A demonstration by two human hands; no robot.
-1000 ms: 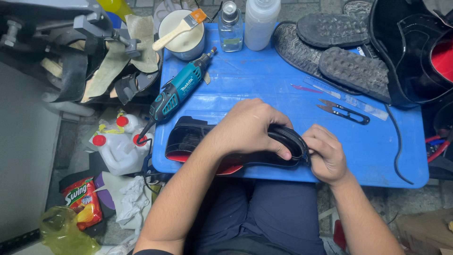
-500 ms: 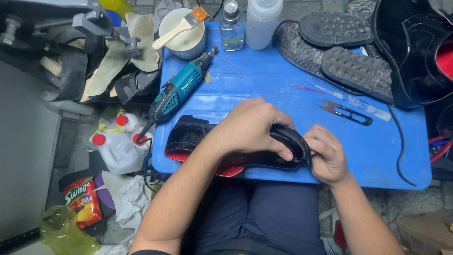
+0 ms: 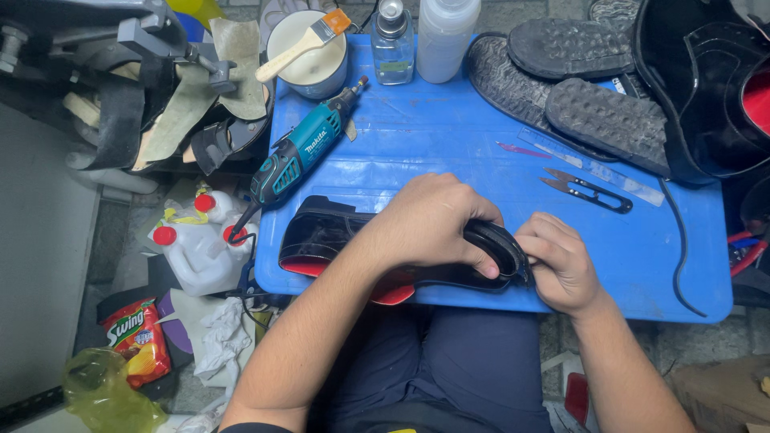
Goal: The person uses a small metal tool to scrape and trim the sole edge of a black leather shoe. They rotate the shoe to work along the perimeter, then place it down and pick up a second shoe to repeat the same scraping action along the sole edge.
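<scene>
A glossy black shoe with a red lining point(image 3: 321, 236) lies on its side at the near edge of the small blue table point(image 3: 449, 136). My left hand point(image 3: 429, 220) presses down over its middle, fingers curled across the upper. At the heel end, my right hand point(image 3: 561, 261) pinches the shoe's back rim. The middle of the shoe is hidden under my left hand.
A teal rotary tool point(image 3: 301, 152), thread snips point(image 3: 585, 190), a clear ruler point(image 3: 593, 167), a pot with a brush point(image 3: 309, 48), two bottles point(image 3: 417, 32) and rubber soles point(image 3: 561, 72) lie on the table. Black shoes point(image 3: 706, 88) sit at right. A white jug point(image 3: 196, 248) and litter lie at left.
Both hands stay on the shoe. My left-hand fingers have shifted slightly along the upper near the heel; nothing else has moved.
</scene>
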